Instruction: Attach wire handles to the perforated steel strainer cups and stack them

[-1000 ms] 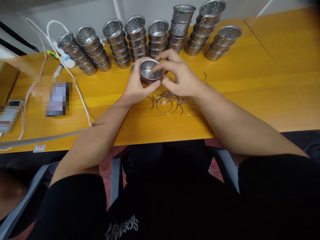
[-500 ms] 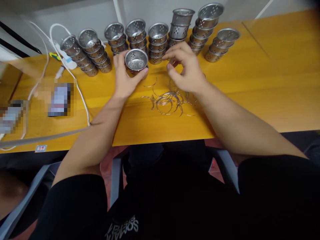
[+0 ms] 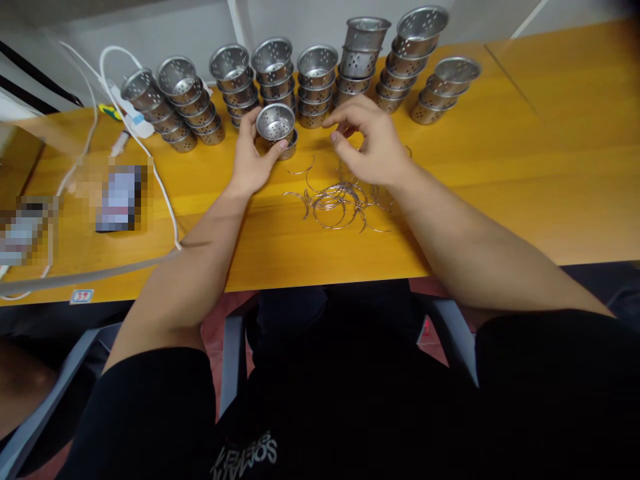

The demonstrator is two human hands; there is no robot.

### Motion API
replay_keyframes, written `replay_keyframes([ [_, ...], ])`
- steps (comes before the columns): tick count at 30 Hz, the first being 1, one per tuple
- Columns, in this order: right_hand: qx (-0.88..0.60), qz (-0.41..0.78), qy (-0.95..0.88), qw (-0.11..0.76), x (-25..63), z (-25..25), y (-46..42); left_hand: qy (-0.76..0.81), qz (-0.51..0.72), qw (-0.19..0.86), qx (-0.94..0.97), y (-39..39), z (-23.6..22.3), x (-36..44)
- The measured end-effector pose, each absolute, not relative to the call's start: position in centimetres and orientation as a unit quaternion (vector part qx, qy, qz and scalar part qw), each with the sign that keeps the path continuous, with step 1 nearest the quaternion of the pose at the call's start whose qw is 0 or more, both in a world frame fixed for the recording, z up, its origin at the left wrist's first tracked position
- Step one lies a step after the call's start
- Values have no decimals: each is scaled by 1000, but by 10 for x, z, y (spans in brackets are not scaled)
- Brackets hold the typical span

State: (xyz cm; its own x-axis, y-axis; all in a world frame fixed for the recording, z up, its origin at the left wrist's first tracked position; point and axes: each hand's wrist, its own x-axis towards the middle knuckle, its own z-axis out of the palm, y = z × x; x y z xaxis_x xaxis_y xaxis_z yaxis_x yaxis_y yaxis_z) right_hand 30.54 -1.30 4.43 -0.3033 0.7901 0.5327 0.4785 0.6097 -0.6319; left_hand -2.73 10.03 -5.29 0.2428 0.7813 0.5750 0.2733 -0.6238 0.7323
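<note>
My left hand [image 3: 254, 155] is closed round a perforated metal cup [image 3: 276, 127], thumb on the near side and fingers round the far side. The cup's open mouth faces up. Below it, partly hidden, a second perforated cup [image 3: 289, 147] rests on the table, and I cannot tell how far the upper one sits inside it. To the right my right hand [image 3: 373, 143] hovers with bent fingers and thumb apart, nothing visible in it. Just under that hand lies a loose pile of thin curved wires [image 3: 337, 203], some forming rings.
Stacks of perforated cups line the back of the table [image 3: 525, 200], among them a left stack [image 3: 180, 90], a tall right stack [image 3: 417, 40] and a short one [image 3: 443, 90]. A phone [image 3: 119, 199] and white cables [image 3: 167, 200] lie to the left.
The cup in my left hand has come down slightly and to the right, showing more of the cup beneath. My right hand has lowered a little, its fingers still apart.
</note>
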Motion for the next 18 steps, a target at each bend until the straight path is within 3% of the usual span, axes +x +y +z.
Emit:
replay_keyframes([
  [7, -390, 175, -796, 429, 305, 41, -12, 353, 529, 294, 713, 110, -69, -25],
  [18, -373, 202, -792, 439, 304, 24, 1, 332, 482, 216, 782, 112, -74, -33],
])
